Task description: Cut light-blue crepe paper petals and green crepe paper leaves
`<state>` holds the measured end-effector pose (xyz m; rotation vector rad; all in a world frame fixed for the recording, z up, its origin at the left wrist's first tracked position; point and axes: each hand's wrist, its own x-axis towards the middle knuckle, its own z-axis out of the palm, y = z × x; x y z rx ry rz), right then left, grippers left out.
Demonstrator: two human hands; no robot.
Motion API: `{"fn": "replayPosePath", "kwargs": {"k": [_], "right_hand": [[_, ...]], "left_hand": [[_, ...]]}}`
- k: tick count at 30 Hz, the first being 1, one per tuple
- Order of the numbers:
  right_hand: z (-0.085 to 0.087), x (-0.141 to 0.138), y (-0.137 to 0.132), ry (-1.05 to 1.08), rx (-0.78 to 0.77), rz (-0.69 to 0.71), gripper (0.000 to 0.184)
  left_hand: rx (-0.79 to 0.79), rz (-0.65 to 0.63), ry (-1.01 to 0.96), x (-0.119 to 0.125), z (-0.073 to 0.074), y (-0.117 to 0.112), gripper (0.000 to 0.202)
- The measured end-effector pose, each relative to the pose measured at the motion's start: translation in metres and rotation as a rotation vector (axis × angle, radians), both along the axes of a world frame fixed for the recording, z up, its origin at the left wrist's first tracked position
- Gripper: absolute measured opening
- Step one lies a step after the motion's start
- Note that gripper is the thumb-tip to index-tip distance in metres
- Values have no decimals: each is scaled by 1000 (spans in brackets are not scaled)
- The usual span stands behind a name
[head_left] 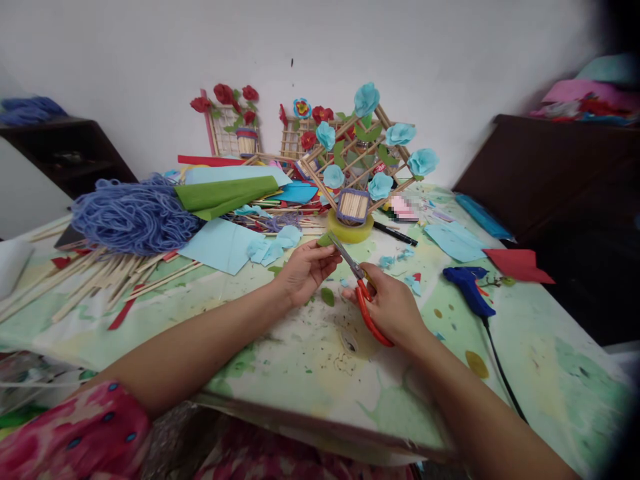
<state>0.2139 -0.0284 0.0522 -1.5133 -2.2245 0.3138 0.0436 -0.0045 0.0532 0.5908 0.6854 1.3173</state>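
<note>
My left hand [311,270] pinches a small piece of green paper [326,239] between thumb and fingers. In my right hand [387,300] is a pair of scissors [367,310] with red-orange handles, its blades reaching to the green piece. A cut green paper leaf [327,297] lies on the table just below my hands. Behind them stands a stick lattice [353,177] with light blue paper flowers [367,100] and green leaves. At its foot are a small stick pot [353,205] and a roll of yellowish tape [350,230].
A blue glue gun [470,290] with a black cord lies at right, near red paper [520,265]. Blue yarn [135,213], green paper [227,197], light blue sheets [223,247] and loose sticks [100,283] crowd the left. A black pen [396,233] lies beside the tape.
</note>
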Motion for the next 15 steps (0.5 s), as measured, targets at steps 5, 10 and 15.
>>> {"fn": "replayPosePath", "kwargs": {"k": [5, 10, 15], "right_hand": [[-1, 1, 1, -12, 10, -16, 33], [-1, 3, 2, 2, 16, -31, 35], [0, 2, 2, -1, 7, -13, 35]], "left_hand": [[-27, 16, 11, -2, -1, 2, 6], [-12, 57, 17, -2, -1, 4, 7], [20, 90, 25, -2, 0, 4, 6]]}}
